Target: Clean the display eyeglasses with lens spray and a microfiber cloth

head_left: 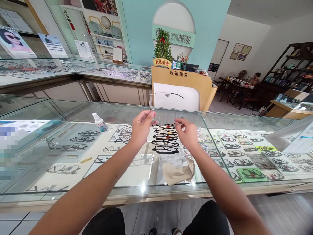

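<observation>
My left hand [141,128] is closed in a pinch on a pair of eyeglasses [151,101], raised above the glass counter. One lens stands up over the fingers, seen nearly edge-on. Fingers of my right hand [187,131] are pinched together at the other side, and a dark curved temple tip [182,117] pokes out above them. Between and below both hands is a column of dark-framed eyeglasses [165,150], several of them one behind another. Nearer to me a crumpled beige cloth [178,171] lies on the counter.
A white spray bottle [99,122] stands on the glass counter [117,109] to the left. Many frames are displayed under the glass on both sides. A sign card [299,137] stands at right. Beyond are a wooden cashier desk [181,76] and, farther right, a person [254,79] at a table.
</observation>
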Demonstrator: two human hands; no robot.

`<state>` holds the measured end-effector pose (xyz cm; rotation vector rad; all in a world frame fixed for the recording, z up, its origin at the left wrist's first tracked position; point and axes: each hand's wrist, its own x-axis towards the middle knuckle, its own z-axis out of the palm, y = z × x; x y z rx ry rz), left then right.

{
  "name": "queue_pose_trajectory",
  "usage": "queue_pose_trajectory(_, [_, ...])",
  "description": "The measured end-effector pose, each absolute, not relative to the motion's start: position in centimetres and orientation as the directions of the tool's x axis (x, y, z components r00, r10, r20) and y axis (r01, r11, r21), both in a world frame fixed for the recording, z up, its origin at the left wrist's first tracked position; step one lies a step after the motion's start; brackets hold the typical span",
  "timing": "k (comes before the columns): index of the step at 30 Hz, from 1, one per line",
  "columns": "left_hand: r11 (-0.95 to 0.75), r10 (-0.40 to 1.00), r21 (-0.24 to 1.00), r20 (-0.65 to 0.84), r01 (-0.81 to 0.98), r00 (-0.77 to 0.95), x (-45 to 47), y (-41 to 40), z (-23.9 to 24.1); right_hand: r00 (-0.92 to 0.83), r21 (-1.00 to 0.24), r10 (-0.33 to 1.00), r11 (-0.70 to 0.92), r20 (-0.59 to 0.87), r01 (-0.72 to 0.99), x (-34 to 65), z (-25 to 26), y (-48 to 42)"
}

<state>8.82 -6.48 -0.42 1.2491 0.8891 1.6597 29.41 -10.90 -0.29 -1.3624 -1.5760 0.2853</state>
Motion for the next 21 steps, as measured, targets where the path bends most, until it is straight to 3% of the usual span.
queue_pose_trajectory(7, [-0.371, 0.922, 0.888, 0.316, -0.273, -0.226, 8.5, -6.3, -0.2, 0.08, -0.669, 0.888, 0.28, 0.454, 0.689, 29.5, -0.4, -10.7])
queue_pose_trajectory(11, [-0.354, 0.932, 0.904, 0.32, -0.24, -0.169, 8.7, -6.4, -0.2, 0.057, -0.592, 0.868, 0.287, 0.493, 0.753, 29.4, -0.2, -11.0])
queue_pose_trajectory(17, [-0.346, 0.93, 0.92, 0.362, -0.183, 0.063, 9.5, -7.4, -0.7, -0.16, -0.491, 0.765, 0.543, 0.623, 0.682, 28.5, -0.4, -11.5])
queue_pose_trajectory(21, [-0.383, 0.889, 0.908, 0.412, -0.169, 0.2, 9.7, -7.9, -0.9, -0.274, -0.499, 0.72, 0.657, 0.638, 0.566, 27.9, -1.1, -11.4])
